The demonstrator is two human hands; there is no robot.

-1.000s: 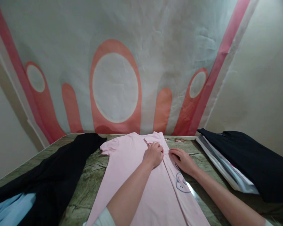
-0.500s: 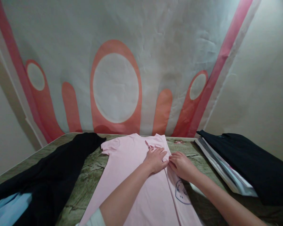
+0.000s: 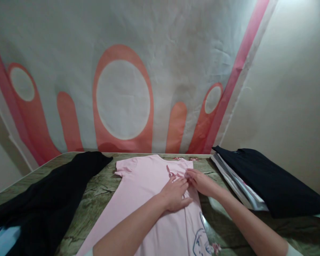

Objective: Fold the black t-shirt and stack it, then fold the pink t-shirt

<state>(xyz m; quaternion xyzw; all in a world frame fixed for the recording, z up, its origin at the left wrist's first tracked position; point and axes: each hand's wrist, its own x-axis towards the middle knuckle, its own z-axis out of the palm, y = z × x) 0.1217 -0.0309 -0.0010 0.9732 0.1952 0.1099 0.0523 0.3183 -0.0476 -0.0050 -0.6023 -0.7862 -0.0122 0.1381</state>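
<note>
A pink T-shirt [image 3: 144, 202] lies spread in front of me, its collar toward the wall and one short sleeve out to the left. Its right side is folded inward in a long strip, which shows part of a dark line drawing. Flat on the cloth near the small red print rests my left hand [image 3: 175, 195], fingers stretched out. My right hand [image 3: 202, 182] pinches the shirt at the folded right side, just beside the left fingertips. The bit of cloth between its fingers is partly hidden.
A heap of black clothing [image 3: 56, 188] with a light blue piece lies on the left of the wood-patterned table [image 3: 101, 192]. On the right is a stack of folded clothes with a black garment [image 3: 264, 174] on top. A printed sheet [image 3: 122, 99] hangs behind.
My right hand has moved up and inward along the folded edge, taking the cloth there with it. My left hand has slid slightly toward me. The view has shifted a little.
</note>
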